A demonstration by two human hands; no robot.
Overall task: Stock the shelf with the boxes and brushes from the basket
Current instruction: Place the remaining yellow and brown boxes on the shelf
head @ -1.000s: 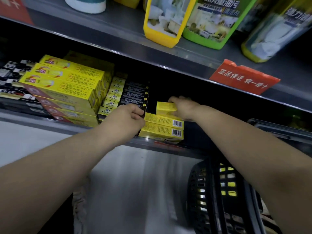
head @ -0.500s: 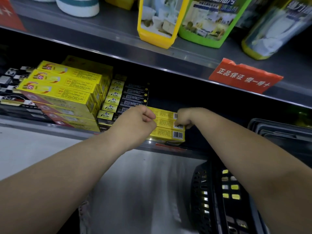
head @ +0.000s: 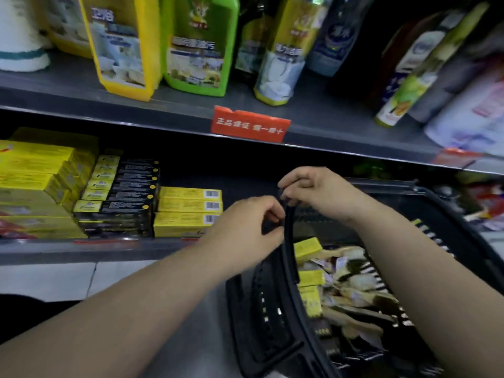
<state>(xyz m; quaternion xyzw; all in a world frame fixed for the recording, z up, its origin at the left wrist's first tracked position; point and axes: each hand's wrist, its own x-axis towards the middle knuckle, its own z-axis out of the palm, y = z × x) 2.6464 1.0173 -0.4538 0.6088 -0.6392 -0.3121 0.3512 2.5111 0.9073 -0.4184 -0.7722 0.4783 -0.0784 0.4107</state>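
Basket (head: 267, 309) handle (head: 288, 233) shift, pre-pick.
L hand (head: 245, 230) & R hand (head: 316, 192) both pinch it; next prob: swing clear, grab yellow boxes (head: 308, 248) inside basket.

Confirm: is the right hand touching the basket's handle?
Touching. The head view shows the right hand with its fingers pinched round the top of the black basket handle, with no gap between them.

Both hands withdrawn from yellow boxes (head: 188, 211), which are left stacked on shelf (head: 81, 248). Left hand (head: 245, 227) and right hand (head: 313, 189) now closed round basket handle (head: 288, 241).
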